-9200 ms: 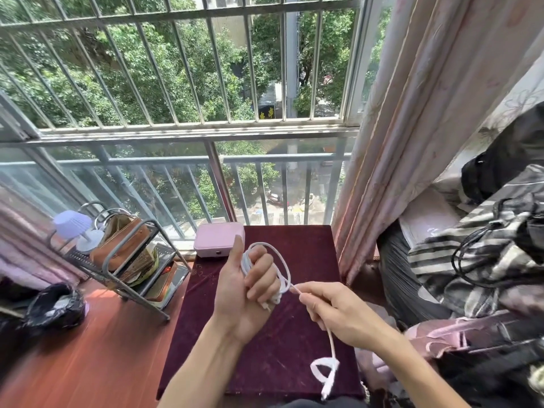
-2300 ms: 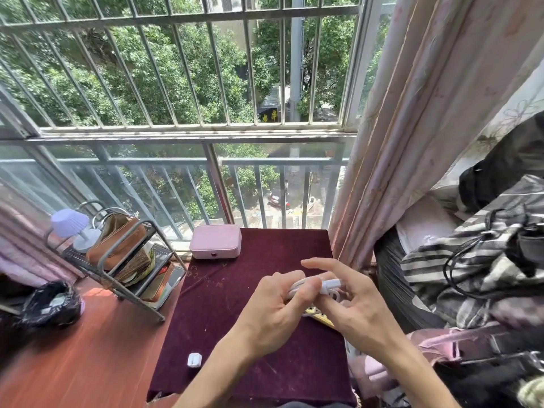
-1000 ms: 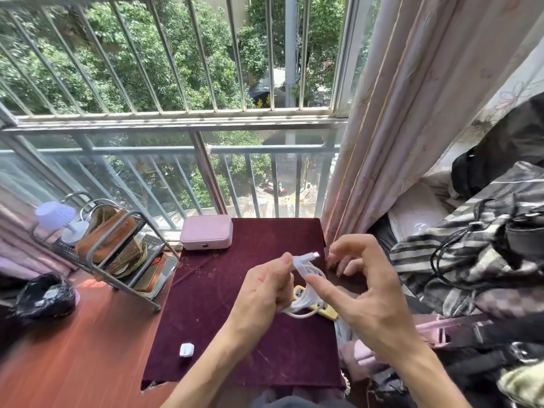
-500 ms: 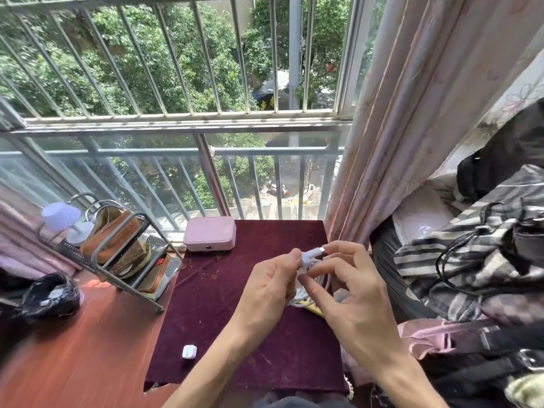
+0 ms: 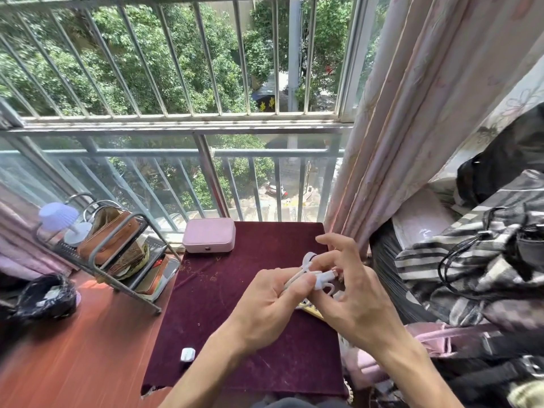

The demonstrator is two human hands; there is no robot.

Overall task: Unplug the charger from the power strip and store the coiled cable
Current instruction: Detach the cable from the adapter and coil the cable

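Both hands hold a coiled white cable (image 5: 315, 273) above the right side of the dark red cloth-covered table (image 5: 235, 290). My left hand (image 5: 265, 307) pinches the bundle between thumb and fingers. My right hand (image 5: 350, 293) grips the cable's end, with a connector tip sticking out toward the right. A small white charger plug (image 5: 187, 354) lies loose on the cloth near the front left edge. A yellow-edged object (image 5: 309, 307), partly hidden under my hands, lies on the table. A closed pink case (image 5: 209, 239) sits at the table's far edge.
A metal rack (image 5: 117, 254) with brown pouches and a small lilac lamp (image 5: 63, 220) stands left on the wooden sill. A black bag (image 5: 44, 295) lies further left. Pink curtain (image 5: 412, 113) and piled striped clothes with black cords (image 5: 471, 260) crowd the right. Window bars are behind.
The long dangling cable has been wound into a small bundle. In the last second my hands closed together on it and my right fingers shifted around the end loop.
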